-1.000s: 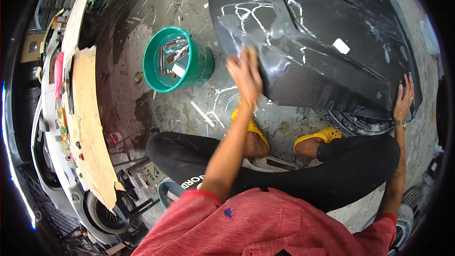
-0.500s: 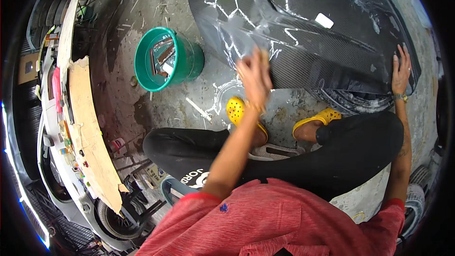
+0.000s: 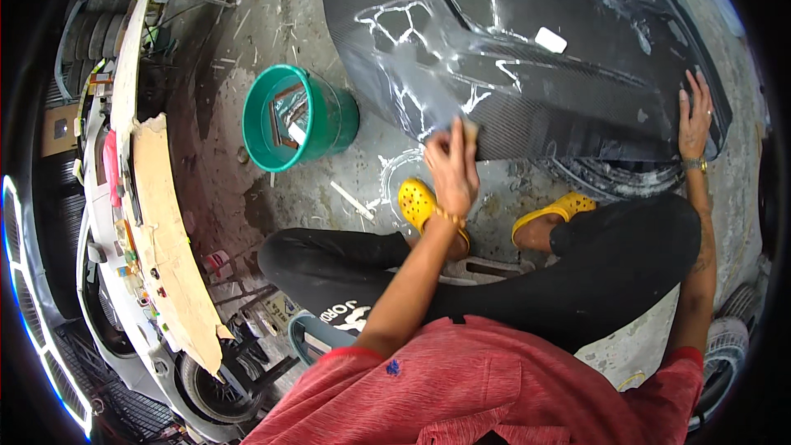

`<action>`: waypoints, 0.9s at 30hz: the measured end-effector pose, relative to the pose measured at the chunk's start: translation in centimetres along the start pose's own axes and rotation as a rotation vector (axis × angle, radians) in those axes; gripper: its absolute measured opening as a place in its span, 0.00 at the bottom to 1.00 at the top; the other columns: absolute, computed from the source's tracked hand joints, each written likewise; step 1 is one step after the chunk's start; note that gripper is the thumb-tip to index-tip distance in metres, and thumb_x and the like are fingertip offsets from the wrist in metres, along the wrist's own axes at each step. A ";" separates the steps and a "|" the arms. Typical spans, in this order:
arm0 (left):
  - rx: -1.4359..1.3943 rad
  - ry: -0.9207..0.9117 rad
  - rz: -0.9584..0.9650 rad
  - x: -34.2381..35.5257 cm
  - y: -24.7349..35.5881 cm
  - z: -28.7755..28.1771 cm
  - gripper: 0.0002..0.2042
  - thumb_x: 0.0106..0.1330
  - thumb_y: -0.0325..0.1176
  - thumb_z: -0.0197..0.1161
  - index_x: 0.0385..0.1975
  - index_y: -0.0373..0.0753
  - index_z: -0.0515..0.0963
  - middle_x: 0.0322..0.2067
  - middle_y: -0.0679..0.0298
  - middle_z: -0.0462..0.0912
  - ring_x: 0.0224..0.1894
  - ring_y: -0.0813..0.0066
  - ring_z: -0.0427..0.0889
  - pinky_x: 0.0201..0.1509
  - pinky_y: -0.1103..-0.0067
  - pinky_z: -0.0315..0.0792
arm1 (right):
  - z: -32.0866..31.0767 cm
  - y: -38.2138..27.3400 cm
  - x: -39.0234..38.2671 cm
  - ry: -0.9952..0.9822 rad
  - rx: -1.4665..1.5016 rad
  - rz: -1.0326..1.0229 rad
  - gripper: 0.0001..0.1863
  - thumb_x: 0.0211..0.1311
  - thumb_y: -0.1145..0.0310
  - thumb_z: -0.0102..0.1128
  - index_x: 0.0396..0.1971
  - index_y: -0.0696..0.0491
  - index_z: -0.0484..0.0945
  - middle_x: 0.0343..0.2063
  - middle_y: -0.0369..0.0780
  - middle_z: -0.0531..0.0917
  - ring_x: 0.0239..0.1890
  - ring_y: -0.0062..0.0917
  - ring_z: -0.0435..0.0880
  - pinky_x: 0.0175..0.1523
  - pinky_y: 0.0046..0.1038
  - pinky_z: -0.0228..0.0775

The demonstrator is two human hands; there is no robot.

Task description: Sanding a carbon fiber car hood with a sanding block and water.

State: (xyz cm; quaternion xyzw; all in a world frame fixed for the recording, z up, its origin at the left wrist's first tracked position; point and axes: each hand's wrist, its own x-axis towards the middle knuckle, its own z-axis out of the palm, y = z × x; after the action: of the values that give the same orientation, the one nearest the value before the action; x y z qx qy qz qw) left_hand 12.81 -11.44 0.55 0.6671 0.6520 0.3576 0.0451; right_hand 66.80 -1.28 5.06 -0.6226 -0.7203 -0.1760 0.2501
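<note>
A black carbon-fibre car hood [image 3: 560,82] lies in front of me, streaked with wet white residue. At its near left edge my left hand [image 3: 453,173] grips a small tan sanding block [image 3: 470,133], partly hidden by the fingers, against the surface. My right hand [image 3: 696,119] rests flat on the hood's right edge, fingers stretched out, holding nothing. A white rectangular block [image 3: 550,39] lies on the hood, away from both hands.
A green bucket [image 3: 329,119] with brown sheets and water stands left of the hood. A tyre [image 3: 618,177] sits under its near edge. A white stick [image 3: 352,200] lies on the wet concrete floor. Further left are a cardboard-topped surface [image 3: 169,239] and a car [image 3: 107,297].
My left hand has come nearer to me, down to the hood's near edge, with the sanding block. My right hand stays on the right edge. The view has shifted slightly.
</note>
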 end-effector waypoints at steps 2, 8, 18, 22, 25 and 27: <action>0.007 -0.018 0.068 1.1 0.4 -0.5 0.30 0.67 0.27 0.62 0.72 0.45 0.68 0.45 0.44 0.71 0.49 0.47 0.72 0.58 0.61 0.67 | -0.1 -0.1 0.0 -0.006 -0.014 0.018 0.25 0.79 0.51 0.46 0.69 0.44 0.71 0.72 0.41 0.67 0.75 0.38 0.62 0.77 0.42 0.51; 0.092 0.397 -0.052 14.7 -3.9 -1.0 0.18 0.71 0.32 0.60 0.59 0.36 0.77 0.42 0.43 0.71 0.45 0.46 0.72 0.49 0.59 0.68 | -0.2 -0.3 -0.3 -0.056 -0.006 0.066 0.25 0.79 0.52 0.46 0.69 0.45 0.71 0.72 0.40 0.67 0.75 0.37 0.62 0.77 0.40 0.50; 0.023 0.109 0.196 5.7 -1.4 0.6 0.30 0.66 0.27 0.63 0.71 0.41 0.69 0.45 0.44 0.72 0.47 0.46 0.72 0.55 0.58 0.67 | 0.0 0.1 -0.3 -0.032 -0.044 0.051 0.25 0.79 0.53 0.47 0.70 0.44 0.71 0.73 0.40 0.66 0.76 0.37 0.61 0.77 0.42 0.52; -0.025 0.358 0.052 14.6 -6.9 1.0 0.18 0.73 0.31 0.58 0.61 0.36 0.74 0.44 0.40 0.71 0.48 0.45 0.72 0.54 0.58 0.67 | 0.0 0.0 -0.6 -0.027 -0.028 0.060 0.24 0.80 0.52 0.46 0.69 0.43 0.72 0.72 0.40 0.67 0.75 0.37 0.61 0.77 0.42 0.52; 0.078 0.244 -0.018 9.7 -4.2 1.1 0.20 0.70 0.29 0.61 0.62 0.36 0.75 0.41 0.45 0.72 0.47 0.50 0.73 0.55 0.63 0.67 | 0.0 0.1 -0.4 -0.046 -0.035 0.067 0.25 0.79 0.51 0.46 0.69 0.44 0.71 0.72 0.40 0.67 0.75 0.37 0.61 0.77 0.42 0.52; 0.021 0.120 0.033 2.3 -0.7 1.1 0.24 0.68 0.29 0.63 0.65 0.38 0.74 0.42 0.45 0.72 0.47 0.49 0.72 0.55 0.61 0.67 | 0.0 0.3 -0.3 -0.047 -0.037 0.054 0.25 0.80 0.51 0.46 0.70 0.44 0.71 0.73 0.40 0.66 0.76 0.37 0.61 0.77 0.42 0.52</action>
State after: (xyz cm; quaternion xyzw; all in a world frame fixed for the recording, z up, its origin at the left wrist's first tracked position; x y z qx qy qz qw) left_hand 12.56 -8.85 0.31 0.6554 0.6462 0.3910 -0.0069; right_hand 67.09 -1.49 4.88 -0.6504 -0.7055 -0.1677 0.2261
